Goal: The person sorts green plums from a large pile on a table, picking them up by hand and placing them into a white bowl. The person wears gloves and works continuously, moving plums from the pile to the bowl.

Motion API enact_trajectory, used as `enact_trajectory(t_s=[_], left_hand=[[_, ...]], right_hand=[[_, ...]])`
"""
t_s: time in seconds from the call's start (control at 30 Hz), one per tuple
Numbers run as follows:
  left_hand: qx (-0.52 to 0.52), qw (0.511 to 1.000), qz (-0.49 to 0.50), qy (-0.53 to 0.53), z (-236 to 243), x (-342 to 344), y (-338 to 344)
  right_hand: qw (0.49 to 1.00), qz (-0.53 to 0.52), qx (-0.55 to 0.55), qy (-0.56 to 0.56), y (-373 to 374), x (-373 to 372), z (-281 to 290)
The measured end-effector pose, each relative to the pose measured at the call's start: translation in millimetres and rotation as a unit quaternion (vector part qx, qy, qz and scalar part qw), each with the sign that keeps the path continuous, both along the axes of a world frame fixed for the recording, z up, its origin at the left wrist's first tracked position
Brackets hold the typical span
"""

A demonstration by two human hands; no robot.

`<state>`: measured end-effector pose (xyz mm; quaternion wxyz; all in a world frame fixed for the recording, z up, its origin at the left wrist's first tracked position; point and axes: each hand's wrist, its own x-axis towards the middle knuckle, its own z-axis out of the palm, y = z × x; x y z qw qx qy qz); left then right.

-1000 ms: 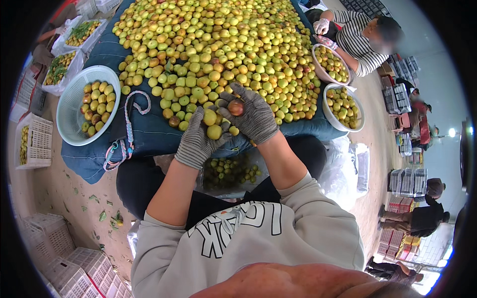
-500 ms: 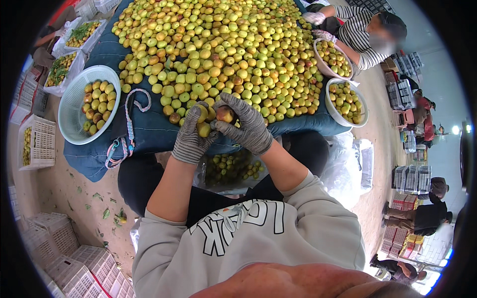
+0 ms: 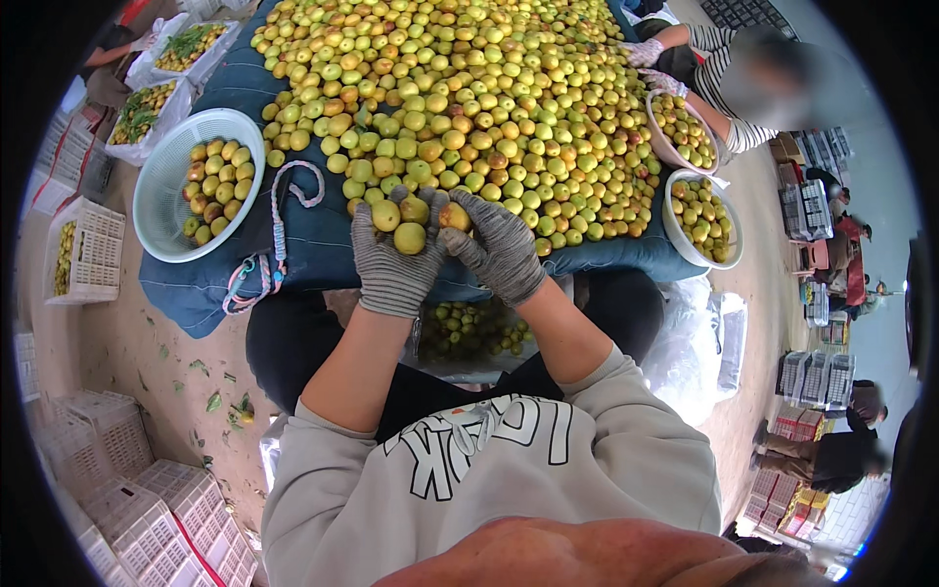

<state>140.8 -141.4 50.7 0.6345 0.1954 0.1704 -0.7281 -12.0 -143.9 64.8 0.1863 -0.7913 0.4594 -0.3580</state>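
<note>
Both my hands wear grey striped knit gloves and meet just above the near edge of the fruit pile. In the upturned palm of my left hand [image 3: 393, 279] lie three yellow-green jujubes [image 3: 410, 239], its fingers curled up around them. My right hand [image 3: 504, 249] pinches one brownish-yellow jujube [image 3: 454, 216] between thumb and fingers, right beside the left palm. Beyond the hands spreads a large heap of jujubes [image 3: 469, 117], green to reddish brown, on a dark blue quilted cloth [image 3: 323, 249].
A pale basin [image 3: 147, 210] of browner fruit stands left, near a braided cord [image 3: 280, 235]. A white basin [image 3: 736, 235] and a pink basin [image 3: 709, 132] hold fruit at right, by a co-worker's gloved hands [image 3: 646, 54]. Fruit sits in a container [image 3: 469, 328] between my knees. Crates [image 3: 127, 440] stack lower left.
My left palm has turned up, showing three jujubes. The right hand still holds one, turned to a different side. The whole view has shifted slightly.
</note>
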Motion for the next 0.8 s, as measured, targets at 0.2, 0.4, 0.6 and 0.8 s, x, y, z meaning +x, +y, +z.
enact_trajectory(t_s=[0.2,0.4,0.6,0.8], left_hand=[[-0.066,0.997,0.023,0.023,-8,20,-9],[-0.224,0.954,0.2,-0.025,-6,144,-73],[-0.075,0.942,0.285,-0.159,11,150,-77],[-0.069,0.904,0.027,-0.42,-26,96,-85]], right_hand=[[0.997,0.04,-0.019,-0.06,-8,3,-12],[0.985,-0.006,0.148,-0.091,-12,-38,-33],[0.97,-0.045,0.235,0.055,-36,-36,-43],[0.968,0.043,0.0,0.245,-115,75,-48]])
